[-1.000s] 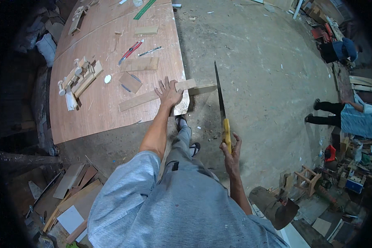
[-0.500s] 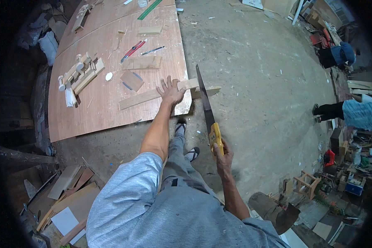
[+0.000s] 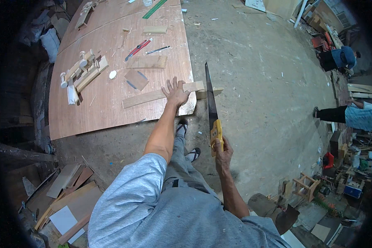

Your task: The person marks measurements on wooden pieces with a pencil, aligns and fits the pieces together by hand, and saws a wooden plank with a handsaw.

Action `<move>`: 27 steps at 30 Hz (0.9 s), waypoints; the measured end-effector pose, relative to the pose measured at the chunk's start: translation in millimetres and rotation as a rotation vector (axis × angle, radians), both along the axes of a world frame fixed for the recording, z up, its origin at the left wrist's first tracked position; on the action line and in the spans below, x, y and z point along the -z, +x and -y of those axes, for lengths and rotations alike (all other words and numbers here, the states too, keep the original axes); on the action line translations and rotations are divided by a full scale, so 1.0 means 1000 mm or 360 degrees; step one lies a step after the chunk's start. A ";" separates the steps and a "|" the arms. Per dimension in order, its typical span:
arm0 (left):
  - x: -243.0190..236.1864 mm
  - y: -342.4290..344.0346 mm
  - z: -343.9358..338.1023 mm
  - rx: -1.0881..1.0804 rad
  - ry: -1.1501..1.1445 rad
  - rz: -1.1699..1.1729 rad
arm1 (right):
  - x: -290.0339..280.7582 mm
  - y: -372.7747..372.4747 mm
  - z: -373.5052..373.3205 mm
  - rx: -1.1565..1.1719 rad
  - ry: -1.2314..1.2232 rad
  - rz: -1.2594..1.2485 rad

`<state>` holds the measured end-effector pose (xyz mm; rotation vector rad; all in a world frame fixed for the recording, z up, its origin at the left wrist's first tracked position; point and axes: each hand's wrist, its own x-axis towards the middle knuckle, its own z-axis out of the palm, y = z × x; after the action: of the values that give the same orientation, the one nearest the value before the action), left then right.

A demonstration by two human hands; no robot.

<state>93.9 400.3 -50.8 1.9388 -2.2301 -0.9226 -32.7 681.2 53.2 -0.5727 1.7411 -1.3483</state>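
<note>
My left hand rests with fingers spread on a pale wooden strip that crosses the plywood work surface and juts past its right edge. A second board piece sticks out beneath the strip's right end. My right hand grips the yellow handle of a handsaw; the long dark blade points forward beside the strip's right end, though I cannot tell if it touches. Above my left hand lie a squarish wood piece, a longer board, a red cutter and a pencil.
A wooden assembly lies on the surface's left. Scrap boards pile at lower left. Two other people are at the right, among stacked clutter. A wooden stool and a dark cylindrical object are at lower right.
The saw swung left toward the strip's end since a second ago, then shifted slightly right. My right fingers have closed further round its handle. My left hand remains on the strip.
</note>
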 end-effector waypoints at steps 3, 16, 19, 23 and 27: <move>-0.001 -0.001 0.000 0.0001 -0.0006 -0.0006 | 0.000 0.003 -0.003 -0.0043 -0.0020 0.0056; -0.003 0.000 0.003 0.0006 0.0083 0.0000 | 0.003 0.006 -0.013 -0.0034 -0.0004 0.0066; -0.009 -0.001 0.002 0.0021 0.0094 0.0012 | 0.009 0.004 -0.016 -0.0014 -0.0040 0.0032; -0.015 -0.002 -0.006 -0.0027 -0.0024 -0.0090 | 0.013 0.001 -0.021 0.0007 0.0049 -0.0011; -0.009 0.054 -0.001 -0.0549 -0.0457 -0.1153 | 0.004 0.004 -0.030 -0.0072 0.0017 -0.0008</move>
<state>148.4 400.8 -41.8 1.4670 -1.4714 -0.9746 -28.4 711.5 48.8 -0.6067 1.7282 -1.3064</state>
